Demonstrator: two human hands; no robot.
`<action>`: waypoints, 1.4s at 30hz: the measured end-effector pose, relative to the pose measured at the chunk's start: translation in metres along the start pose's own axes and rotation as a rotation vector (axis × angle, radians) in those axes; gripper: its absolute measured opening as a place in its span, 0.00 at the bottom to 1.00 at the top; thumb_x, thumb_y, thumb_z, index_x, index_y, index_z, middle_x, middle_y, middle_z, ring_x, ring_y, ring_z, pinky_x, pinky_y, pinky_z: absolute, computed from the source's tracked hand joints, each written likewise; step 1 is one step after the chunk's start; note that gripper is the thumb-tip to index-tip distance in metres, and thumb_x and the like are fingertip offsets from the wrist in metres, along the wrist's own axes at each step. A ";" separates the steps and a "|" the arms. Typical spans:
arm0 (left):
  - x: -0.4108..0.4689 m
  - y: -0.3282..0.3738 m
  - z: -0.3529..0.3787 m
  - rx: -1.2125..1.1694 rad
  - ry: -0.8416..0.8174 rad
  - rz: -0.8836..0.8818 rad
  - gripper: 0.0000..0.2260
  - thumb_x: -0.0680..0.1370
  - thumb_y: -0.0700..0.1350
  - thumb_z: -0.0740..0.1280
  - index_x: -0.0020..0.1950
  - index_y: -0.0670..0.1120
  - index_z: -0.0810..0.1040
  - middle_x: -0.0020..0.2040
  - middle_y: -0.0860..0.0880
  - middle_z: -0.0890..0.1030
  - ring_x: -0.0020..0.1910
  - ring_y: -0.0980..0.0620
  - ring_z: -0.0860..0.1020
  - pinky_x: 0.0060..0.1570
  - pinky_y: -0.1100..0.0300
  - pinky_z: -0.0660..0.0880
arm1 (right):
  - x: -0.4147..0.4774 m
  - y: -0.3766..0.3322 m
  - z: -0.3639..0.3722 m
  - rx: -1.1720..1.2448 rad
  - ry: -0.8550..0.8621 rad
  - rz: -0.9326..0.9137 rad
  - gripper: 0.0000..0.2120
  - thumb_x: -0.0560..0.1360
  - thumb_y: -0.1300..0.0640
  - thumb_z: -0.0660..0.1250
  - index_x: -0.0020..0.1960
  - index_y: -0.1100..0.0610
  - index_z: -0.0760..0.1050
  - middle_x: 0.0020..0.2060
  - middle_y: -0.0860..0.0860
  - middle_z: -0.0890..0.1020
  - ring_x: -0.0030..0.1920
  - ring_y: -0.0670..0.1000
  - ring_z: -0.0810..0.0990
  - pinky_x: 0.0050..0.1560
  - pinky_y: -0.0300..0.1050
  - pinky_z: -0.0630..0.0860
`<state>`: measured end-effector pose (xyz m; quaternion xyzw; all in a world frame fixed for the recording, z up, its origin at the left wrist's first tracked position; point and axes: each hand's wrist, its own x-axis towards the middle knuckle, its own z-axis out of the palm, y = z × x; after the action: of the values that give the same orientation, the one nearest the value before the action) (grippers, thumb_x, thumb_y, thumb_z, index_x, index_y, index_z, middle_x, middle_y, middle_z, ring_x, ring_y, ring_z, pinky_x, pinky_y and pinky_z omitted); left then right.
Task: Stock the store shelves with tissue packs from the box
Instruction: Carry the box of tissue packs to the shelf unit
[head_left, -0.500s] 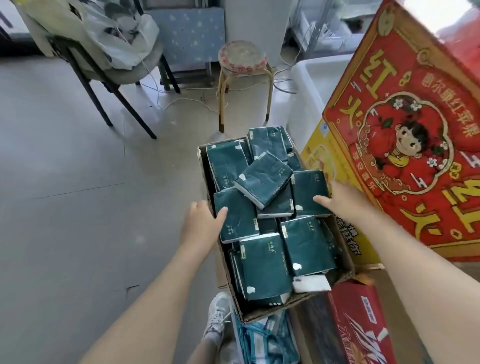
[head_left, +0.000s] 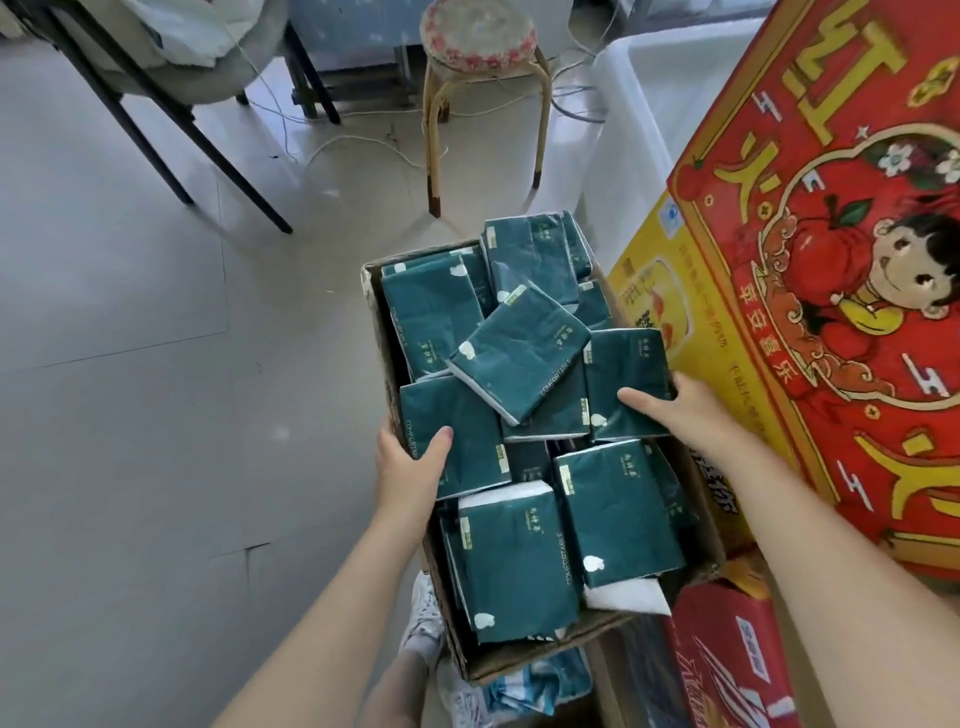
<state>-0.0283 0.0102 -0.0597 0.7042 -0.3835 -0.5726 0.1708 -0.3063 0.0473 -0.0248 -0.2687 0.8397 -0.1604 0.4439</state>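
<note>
The grey floor (head_left: 130, 364) filled the left half of the view, and a tall red carton (head_left: 831, 312) with a cartoon figure stood on the right, very near to the work. Between them was the open cardboard box (head_left: 519, 662), which seemed to be carried above the floor, because a white shoe (head_left: 426, 618) showed under its near corner. The box was full of dark green tissue packs (head_left: 519, 358). They lay in loose layers, and the top one was tilted across the others. No pack had gone to a shelf yet, and no shelf was in view. The left hand (head_left: 408, 467) gripped the left wall and the right hand (head_left: 680, 410) gripped the right wall. Each thumb lay over the rim and pressed on a pack, while the other fingers were hidden outside the wall. The danger was probably in the loose pile: if the box tipped, the tilted pack could slide over the rim. The right side could also knock against the red carton, and the soft walls might bend under the load.
</note>
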 end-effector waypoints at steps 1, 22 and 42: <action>0.002 0.001 0.001 -0.047 -0.012 -0.017 0.42 0.66 0.64 0.69 0.75 0.53 0.57 0.71 0.50 0.68 0.67 0.48 0.70 0.68 0.47 0.66 | 0.003 0.002 0.001 0.030 -0.005 0.003 0.26 0.71 0.45 0.71 0.63 0.56 0.71 0.53 0.50 0.78 0.49 0.50 0.76 0.51 0.44 0.71; 0.027 -0.017 0.017 -0.377 -0.048 -0.071 0.29 0.68 0.52 0.75 0.66 0.49 0.69 0.56 0.49 0.81 0.53 0.48 0.81 0.56 0.47 0.78 | 0.033 0.029 0.015 0.330 -0.124 -0.110 0.06 0.73 0.51 0.70 0.46 0.46 0.74 0.42 0.41 0.80 0.43 0.42 0.79 0.40 0.37 0.72; 0.007 -0.001 -0.030 -0.483 -0.148 -0.079 0.19 0.72 0.48 0.73 0.61 0.46 0.76 0.48 0.45 0.84 0.40 0.48 0.83 0.36 0.56 0.81 | -0.003 -0.002 0.022 0.365 -0.172 -0.135 0.23 0.67 0.45 0.74 0.58 0.52 0.76 0.50 0.50 0.84 0.50 0.53 0.82 0.55 0.50 0.77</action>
<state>0.0001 -0.0004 -0.0563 0.6137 -0.2192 -0.7037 0.2828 -0.2859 0.0466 -0.0339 -0.2521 0.7360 -0.3156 0.5433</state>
